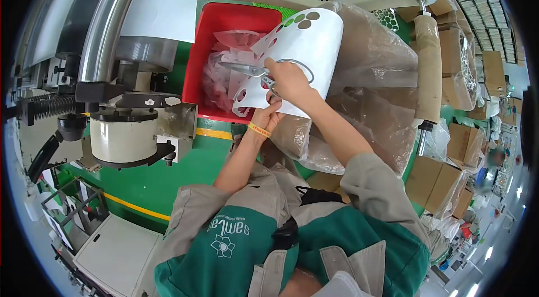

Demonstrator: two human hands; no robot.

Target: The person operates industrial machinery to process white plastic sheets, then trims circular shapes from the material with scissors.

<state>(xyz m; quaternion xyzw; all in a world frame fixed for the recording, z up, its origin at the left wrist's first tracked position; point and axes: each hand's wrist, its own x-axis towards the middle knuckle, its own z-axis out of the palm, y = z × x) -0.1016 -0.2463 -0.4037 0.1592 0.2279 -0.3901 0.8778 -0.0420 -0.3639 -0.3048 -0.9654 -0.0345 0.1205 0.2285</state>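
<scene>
My right hand point(288, 80) is closed around the handles of metal scissors point(245, 68). Their blades point left over a white perforated sheet point(306, 53) and the red bin; how far apart they stand is hard to tell. The sheet curves away from me and has round holes along its far and left edges. Below the scissors, my left hand point(268, 118) pinches the near edge of this sheet, its fingers partly hidden. A yellow band circles the left wrist. Under the sheet's left edge, the red bin point(190, 75) holds crumpled whitish scraps point(216, 75).
A machine with a steel roller point(109, 22) and a white cylinder point(124, 135) stands at left. Clear plastic point(376, 44) hangs at right before a cardboard-coloured roll point(429, 69) on a bar. Cardboard boxes point(432, 183) line the far right. The floor point(208, 154) is green.
</scene>
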